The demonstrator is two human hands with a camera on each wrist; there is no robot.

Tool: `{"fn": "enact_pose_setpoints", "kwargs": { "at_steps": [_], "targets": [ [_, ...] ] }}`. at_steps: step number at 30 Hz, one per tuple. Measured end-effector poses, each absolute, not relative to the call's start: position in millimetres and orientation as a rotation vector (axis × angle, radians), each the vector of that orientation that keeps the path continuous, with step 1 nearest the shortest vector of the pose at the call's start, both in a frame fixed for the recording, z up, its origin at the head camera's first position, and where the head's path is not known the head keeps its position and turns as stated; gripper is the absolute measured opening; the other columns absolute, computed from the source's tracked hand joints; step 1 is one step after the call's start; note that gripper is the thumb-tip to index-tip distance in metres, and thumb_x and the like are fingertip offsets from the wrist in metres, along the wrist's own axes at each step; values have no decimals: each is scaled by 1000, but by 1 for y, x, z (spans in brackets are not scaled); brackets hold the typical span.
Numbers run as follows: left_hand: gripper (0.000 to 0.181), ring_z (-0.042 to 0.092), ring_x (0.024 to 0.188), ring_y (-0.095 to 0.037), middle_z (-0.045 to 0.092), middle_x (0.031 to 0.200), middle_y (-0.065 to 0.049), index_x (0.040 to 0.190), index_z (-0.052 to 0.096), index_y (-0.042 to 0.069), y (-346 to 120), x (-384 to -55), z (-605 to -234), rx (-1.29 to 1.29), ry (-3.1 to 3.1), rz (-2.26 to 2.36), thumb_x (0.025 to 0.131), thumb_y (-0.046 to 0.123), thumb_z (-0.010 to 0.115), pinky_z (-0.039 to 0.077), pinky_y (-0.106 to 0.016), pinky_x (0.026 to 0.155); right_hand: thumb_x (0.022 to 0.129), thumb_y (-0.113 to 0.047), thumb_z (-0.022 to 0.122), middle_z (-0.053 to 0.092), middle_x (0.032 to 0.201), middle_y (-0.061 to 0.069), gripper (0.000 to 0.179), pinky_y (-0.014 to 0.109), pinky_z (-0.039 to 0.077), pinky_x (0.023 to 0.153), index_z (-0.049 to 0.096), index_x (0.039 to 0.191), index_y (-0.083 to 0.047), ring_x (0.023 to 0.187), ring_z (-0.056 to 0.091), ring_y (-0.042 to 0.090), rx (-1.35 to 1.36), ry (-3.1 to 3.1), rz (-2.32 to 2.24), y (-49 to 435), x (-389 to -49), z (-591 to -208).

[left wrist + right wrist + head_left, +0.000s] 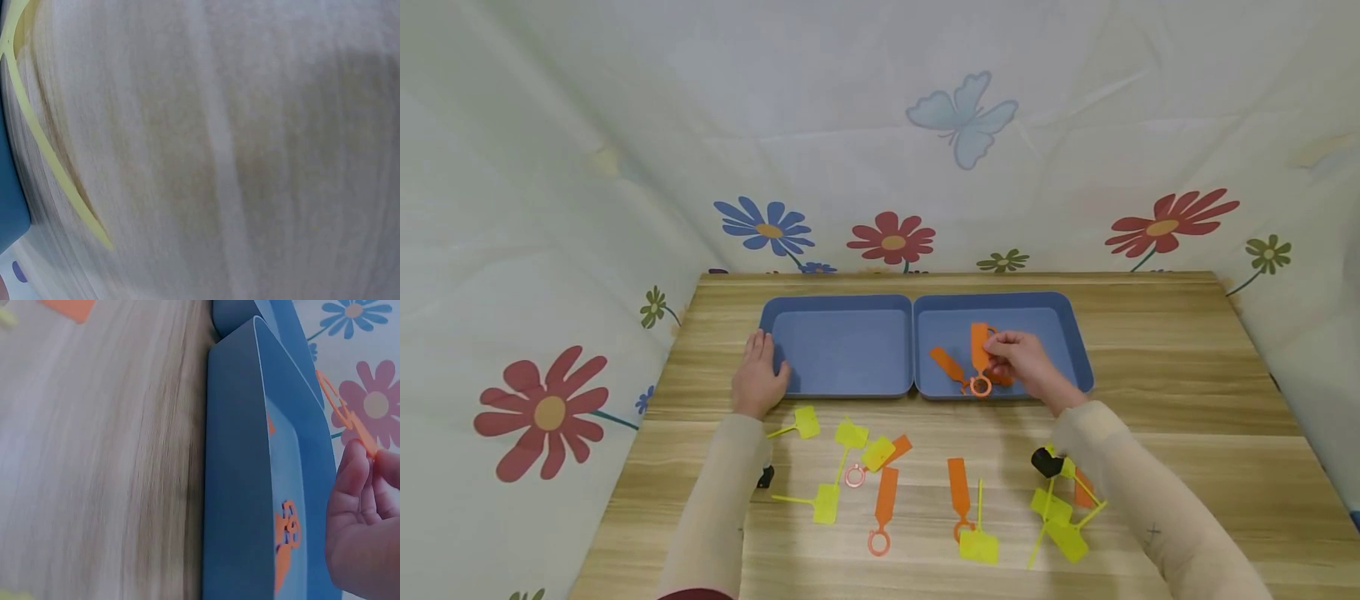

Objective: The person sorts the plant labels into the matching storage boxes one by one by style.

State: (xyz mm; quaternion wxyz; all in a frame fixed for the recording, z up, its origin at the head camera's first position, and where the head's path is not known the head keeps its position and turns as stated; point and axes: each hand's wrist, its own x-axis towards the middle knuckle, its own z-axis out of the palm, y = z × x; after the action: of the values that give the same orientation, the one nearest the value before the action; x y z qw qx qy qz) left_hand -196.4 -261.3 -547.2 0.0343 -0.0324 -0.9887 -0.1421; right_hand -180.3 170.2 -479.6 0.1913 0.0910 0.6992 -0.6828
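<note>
Over the right blue tray (1037,310), my right hand (1021,357) pinches an orange tag with a ring end (980,342) between thumb and fingers. The right wrist view shows the same orange tag (362,432) held above the tray wall (237,469). More orange tags (949,365) lie inside that tray, partly hidden by the held one and the hand. My left hand (758,379) rests with straight fingers on the left edge of the other blue tray (842,354), which holds nothing. The left wrist view has only wood and a yellow tag's strip (59,169).
In front of the trays, yellow tags (826,503) and orange ring tags (886,500) lie scattered on the wooden table (1187,375). Some sit beside the right forearm, near a black wrist device (1047,462). A flower-printed sheet (850,150) hangs behind the table.
</note>
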Motion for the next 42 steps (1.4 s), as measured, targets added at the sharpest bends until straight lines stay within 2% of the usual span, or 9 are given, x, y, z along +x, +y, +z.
{"fn": "enact_pose_setpoints", "kwargs": {
  "at_steps": [11, 21, 28, 34, 42],
  "targets": [
    [66, 13, 135, -34, 17, 145, -21, 137, 23, -6, -262, -197, -549, -100, -3036, -432, 86, 31, 42, 18, -43, 108, 85, -8, 56, 62, 68, 3, 11, 19, 50, 52, 55, 93, -1, 54, 60, 9, 518, 1862, -2028, 162, -187, -496],
    [65, 14, 135, -33, 17, 146, -20, 137, 24, -5, -261, -195, -547, -92, -3034, -451, 87, 31, 42, 20, -43, 108, 83, -2, 56, 60, 63, 3, 12, 19, 50, 48, 53, 94, 2, 50, 60, 9, 661, 1872, -2010, 157, -189, -512],
    [65, 12, 136, -32, 16, 146, -19, 138, 23, -4, -261, -196, -548, -80, -3044, -440, 87, 32, 42, 18, -42, 109, 82, 1, 57, 58, 63, 3, 7, 21, 49, 46, 51, 86, -1, 48, 59, 10, 716, 1984, -1977, 152, -190, -517],
    [65, 13, 135, -32, 17, 146, -19, 138, 23, -4, -260, -196, -548, -79, -3045, -432, 87, 32, 42, 18, -42, 109, 81, 2, 57, 55, 71, 7, 14, 22, 50, 47, 49, 93, 1, 48, 58, 10, 750, 2106, -1867, 147, -191, -519],
    [66, 12, 136, -31, 16, 147, -18, 138, 22, -3, -260, -197, -549, -65, -3045, -434, 86, 32, 42, 19, -42, 109, 80, 4, 55, 58, 84, 18, 30, 26, 50, 48, 48, 109, 5, 46, 56, 11, 696, 2287, -1681, 142, -191, -521]
  ]
}}
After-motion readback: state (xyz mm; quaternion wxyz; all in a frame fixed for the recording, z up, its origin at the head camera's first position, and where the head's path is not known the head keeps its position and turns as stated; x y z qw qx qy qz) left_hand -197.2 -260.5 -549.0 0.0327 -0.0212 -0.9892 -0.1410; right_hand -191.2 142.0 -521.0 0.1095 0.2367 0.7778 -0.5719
